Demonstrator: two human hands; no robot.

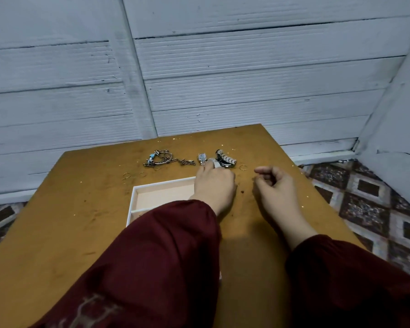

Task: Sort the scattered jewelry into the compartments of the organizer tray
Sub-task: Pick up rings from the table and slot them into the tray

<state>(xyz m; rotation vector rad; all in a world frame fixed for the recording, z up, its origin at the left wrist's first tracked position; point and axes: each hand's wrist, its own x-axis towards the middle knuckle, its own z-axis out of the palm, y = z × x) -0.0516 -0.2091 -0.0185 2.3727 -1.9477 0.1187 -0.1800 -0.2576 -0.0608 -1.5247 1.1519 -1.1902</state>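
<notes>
A white organizer tray [135, 195] with a peach lining lies on the wooden table, and my left sleeve covers much of it. My left hand [214, 185] reaches past the tray's far right corner, its fingertips curled on a silver watch [202, 158]. Touching that one on its right is a second, darker metal watch [226, 158]. My right hand [276, 185] hovers to the right with loosely curled fingers, and I see nothing in it. A tangle of silver bracelets [161, 157] lies at the far left. Thin gold rings [127, 175] lie near the tray, and another gold ring [243, 167] sits beside the watches.
The brown table [69, 221] stands against a pale blue plank wall [223, 79]. Patterned floor tiles [365, 197] show to the right and left of it. A small chain piece [187, 162] lies between the bracelets and the watches.
</notes>
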